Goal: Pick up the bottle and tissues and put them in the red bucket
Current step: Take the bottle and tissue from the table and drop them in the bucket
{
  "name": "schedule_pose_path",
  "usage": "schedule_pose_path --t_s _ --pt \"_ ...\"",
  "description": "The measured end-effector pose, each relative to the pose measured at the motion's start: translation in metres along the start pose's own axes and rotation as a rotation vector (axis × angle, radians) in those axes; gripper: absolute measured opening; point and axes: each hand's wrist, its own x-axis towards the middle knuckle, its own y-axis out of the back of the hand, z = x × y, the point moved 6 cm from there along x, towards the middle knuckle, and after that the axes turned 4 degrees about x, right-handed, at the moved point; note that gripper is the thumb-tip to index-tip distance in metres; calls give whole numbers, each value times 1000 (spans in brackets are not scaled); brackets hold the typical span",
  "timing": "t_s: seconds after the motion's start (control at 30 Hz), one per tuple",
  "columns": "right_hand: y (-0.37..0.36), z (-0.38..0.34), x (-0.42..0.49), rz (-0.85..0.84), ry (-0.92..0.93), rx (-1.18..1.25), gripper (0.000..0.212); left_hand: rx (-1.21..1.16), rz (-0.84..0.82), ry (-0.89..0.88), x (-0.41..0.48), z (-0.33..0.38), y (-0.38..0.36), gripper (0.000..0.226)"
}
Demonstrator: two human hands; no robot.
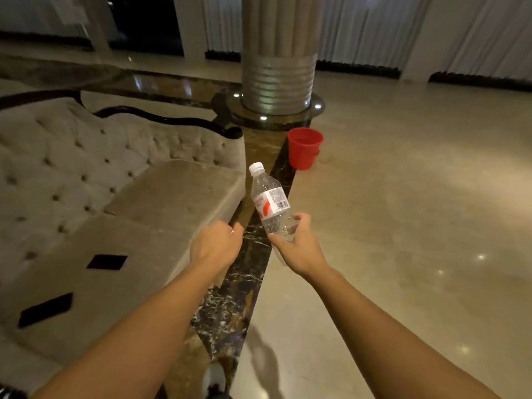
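Clear plastic, one bottle (270, 201) is gripped at its base by the right hand (299, 246), cap up. One red bucket (304, 147) stands beyond the fingertips. The left hand (216, 244) is curled closed; whether it holds something, I cannot tell.

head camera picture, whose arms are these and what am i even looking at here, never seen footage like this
No machine here: the camera sits on a person's head, looking forward and down, so the two bare arms are their own. The right hand holds a clear plastic bottle by its lower end, white cap pointing away. The left hand is loosely curled, and I cannot tell whether it holds anything. Ahead on the shiny floor stands a red bucket, near a round pillar. On the left is a pale tufted sofa with two dark flat things on its seat.
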Motion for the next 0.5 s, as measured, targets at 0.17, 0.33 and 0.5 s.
schedule_pose_path --t_s 0.17,0.33,0.5 --pt "-6 -3 86 85 -47 55 58 1 1 -72 97 24 -6 48" --pt "-11 -17 186 157 -90 94 66 8 -14 -148 213 48 -1 45" --pt "4 -20 279 253 -92 86 68 27 -37 -233 321 87 -3 48"
